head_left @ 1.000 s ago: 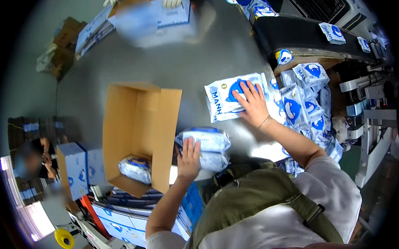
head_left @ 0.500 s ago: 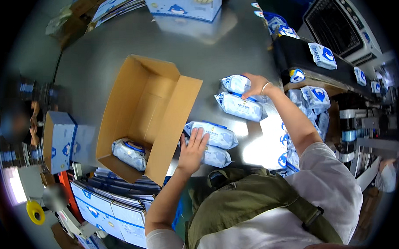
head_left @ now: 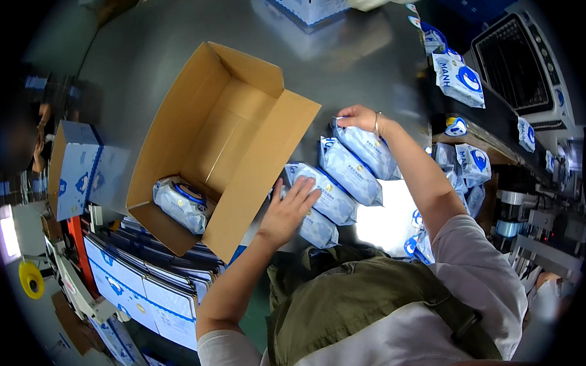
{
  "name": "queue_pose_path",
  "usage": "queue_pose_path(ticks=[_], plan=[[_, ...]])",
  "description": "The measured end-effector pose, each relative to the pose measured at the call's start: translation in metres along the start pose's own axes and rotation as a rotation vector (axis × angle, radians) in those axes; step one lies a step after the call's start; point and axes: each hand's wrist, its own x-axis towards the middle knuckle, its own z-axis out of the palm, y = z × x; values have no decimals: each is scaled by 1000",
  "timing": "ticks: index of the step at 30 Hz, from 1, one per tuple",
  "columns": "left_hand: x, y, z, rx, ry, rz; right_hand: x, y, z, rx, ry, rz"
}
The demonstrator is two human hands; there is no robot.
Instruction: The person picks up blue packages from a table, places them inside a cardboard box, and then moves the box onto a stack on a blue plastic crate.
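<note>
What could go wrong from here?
The row of four soft packs seems to stand on edge, so one might topple if the left hand or right hand presses unevenly. The open carton has a flap spreading towards that row, so a pack or the left hand could snag on it.

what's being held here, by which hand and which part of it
The right hand holds the row's rightmost pale-blue plastic packet by its far end. The left hand rests on another packet, apparently not gripping.
</note>
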Motion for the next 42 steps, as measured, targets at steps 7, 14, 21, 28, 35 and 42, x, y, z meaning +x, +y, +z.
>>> queue_pose_path(ticks=[7, 14, 21, 28, 35, 42], plan=[[-4, -3, 7, -29, 47, -16, -12, -1, 12, -114, 349, -47], [-33, 13, -2, -115, 100, -271, -71, 14, 5, 96, 429, -116], [-56, 43, 54, -1975, 339, -1241, -86, 42, 23, 386, 255, 230], [-20, 43, 55, -1946, 603, -1079, -129, 79, 40, 687, 348, 221], [-27, 76, -63, -1160, 914, -566, -211, 81, 31, 903, 625, -407], [-63, -16, -111, -1104, 1575, -241, -121, -74, -5, 590, 541, -940]])
